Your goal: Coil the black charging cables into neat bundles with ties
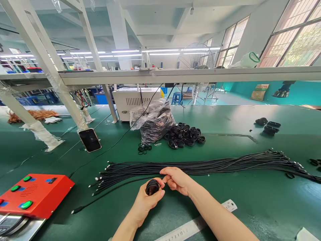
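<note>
My left hand (147, 204) grips a small coil of black cable (152, 186) in its curled fingers. My right hand (177, 180) sits just beyond it, its curled fingertips close to the coil. I cannot tell whether those fingers pinch a thin strand. Just past both hands, a long bundle of black cables (200, 168) lies across the green workbench (240, 204), with small metal connectors at its ends. Behind the bundle are a heap of coiled black cables (185, 137) and a clear plastic bag (152, 120) stuffed with more black cable.
A red control box (35, 195) with green buttons stands at the left, and a ruler strip (195, 227) lies along the near edge. A white machine (135, 102), a phone (89, 140) and white frame posts stand further back. More black coils (271, 128) lie at the right.
</note>
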Tool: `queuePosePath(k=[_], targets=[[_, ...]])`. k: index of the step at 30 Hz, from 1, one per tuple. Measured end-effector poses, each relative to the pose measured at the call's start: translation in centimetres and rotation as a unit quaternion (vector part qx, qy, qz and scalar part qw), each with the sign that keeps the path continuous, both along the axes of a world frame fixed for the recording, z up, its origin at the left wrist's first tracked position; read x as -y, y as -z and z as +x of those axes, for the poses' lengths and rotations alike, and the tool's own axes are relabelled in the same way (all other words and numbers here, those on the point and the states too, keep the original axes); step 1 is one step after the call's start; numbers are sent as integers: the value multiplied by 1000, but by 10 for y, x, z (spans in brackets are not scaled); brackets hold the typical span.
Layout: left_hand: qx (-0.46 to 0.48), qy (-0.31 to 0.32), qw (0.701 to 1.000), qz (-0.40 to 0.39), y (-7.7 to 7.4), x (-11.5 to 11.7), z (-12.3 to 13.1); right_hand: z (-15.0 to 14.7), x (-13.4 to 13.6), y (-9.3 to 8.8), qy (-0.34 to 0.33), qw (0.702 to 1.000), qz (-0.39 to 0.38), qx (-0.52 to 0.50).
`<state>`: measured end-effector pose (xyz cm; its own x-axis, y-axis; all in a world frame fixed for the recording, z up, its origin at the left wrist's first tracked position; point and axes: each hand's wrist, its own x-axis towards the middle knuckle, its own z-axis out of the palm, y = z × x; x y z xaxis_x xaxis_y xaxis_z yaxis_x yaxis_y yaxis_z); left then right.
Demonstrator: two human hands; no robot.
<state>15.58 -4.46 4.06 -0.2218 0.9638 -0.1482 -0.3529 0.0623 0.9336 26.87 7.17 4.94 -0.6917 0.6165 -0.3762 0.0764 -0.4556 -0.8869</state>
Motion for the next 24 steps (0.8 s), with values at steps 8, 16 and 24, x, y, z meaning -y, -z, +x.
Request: queuePosePath(k=[8, 16, 24], targets=[[41, 10, 998, 55, 2, 1, -8, 20, -19, -24, 74, 993, 91, -2], [-2, 20, 1000, 18, 1, 1, -6, 20, 6, -36, -90, 967, 235, 31], [1, 10, 1000, 26, -5, 1, -4, 25, 6, -45, -176, 941, 290, 11]])
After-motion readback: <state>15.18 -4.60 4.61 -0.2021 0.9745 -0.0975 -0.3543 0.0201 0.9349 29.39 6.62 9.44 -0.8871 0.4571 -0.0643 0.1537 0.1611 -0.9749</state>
